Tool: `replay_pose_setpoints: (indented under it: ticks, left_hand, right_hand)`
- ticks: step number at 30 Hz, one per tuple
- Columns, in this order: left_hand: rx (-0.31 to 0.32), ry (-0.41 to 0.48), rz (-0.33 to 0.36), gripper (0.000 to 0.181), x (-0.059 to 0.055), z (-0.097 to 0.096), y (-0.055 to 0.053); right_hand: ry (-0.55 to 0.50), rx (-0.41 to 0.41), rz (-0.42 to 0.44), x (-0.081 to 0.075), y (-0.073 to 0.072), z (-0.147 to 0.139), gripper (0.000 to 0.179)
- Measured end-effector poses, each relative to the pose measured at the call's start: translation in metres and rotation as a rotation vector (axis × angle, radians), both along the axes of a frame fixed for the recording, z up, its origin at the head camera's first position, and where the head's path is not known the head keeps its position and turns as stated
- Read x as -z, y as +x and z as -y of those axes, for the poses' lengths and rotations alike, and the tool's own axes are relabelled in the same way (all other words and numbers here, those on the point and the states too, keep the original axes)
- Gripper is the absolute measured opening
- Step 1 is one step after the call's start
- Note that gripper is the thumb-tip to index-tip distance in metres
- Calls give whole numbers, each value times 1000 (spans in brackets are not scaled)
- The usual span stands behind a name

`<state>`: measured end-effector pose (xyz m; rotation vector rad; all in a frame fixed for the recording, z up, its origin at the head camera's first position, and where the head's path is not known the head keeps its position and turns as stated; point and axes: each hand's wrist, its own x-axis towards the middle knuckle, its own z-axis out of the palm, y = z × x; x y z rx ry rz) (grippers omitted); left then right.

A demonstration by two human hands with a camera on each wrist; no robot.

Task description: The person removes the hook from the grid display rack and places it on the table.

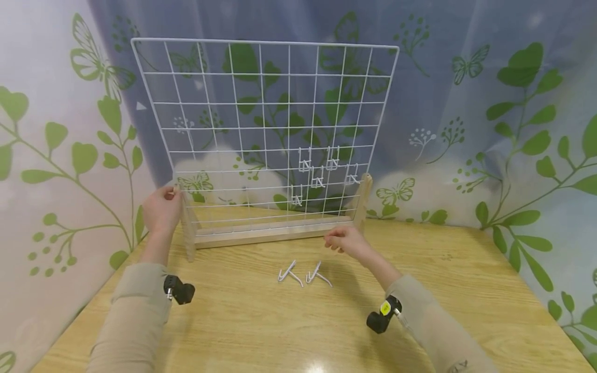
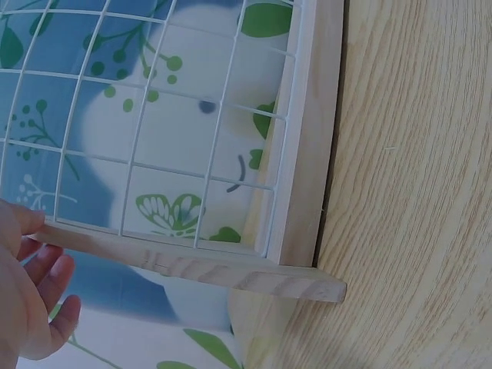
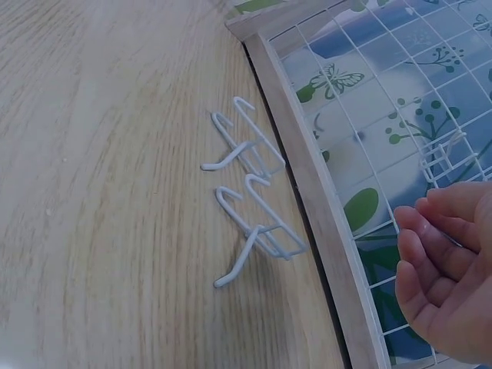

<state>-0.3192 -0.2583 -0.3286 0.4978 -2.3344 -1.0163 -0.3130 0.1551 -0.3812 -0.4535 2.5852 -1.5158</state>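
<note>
A white wire grid panel (image 1: 266,42) stands upright in a wooden stand (image 1: 275,235). My left hand (image 1: 160,211) pinches the top of the stand's left post (image 2: 207,269), thumb on one side and fingers on the other. Several white wire hooks (image 1: 305,165) hang on the lower right part of the grid. In front of the stand's base bar, my right hand (image 1: 347,241) hovers with fingers loosely curled and nothing in them. Two loose white hooks, a left one (image 1: 290,270) and a right one (image 1: 317,271), lie on the table to the left of that hand.
The light wood-grain table (image 1: 261,326) extends in front of the stand and to its right. Behind it hangs a curtain (image 1: 438,171) printed with green leaves and butterflies. Small black cameras sit on the left wrist (image 1: 179,290) and the right wrist (image 1: 383,316).
</note>
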Motion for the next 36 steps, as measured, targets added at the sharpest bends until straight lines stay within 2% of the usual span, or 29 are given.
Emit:
replay_pose_setpoints:
  ticks: [4,10,13,19,26,36]
  left_hand:
    - [-1,8,-11,39,-1,-1,0]
    - [6,15,-9,41,-2,0,1]
    - [6,14,-5,41,-2,-1,1]
    - [5,-4,3,40,-1,-1,1]
    - [2,-17,-4,40,-1,-1,1]
    - [10,-28,12,41,0,1,0]
  right_hand:
    - [-9,7,6,-6,-3,1,25]
    - [-121,52,16,-21,-10,3,25]
    - [-139,76,19,-30,-12,6,25]
    - [-167,101,-31,-50,-14,14,27]
    - [-196,117,-31,-72,-14,24,31]
    - [-263,133,-88,-92,-18,37,35]
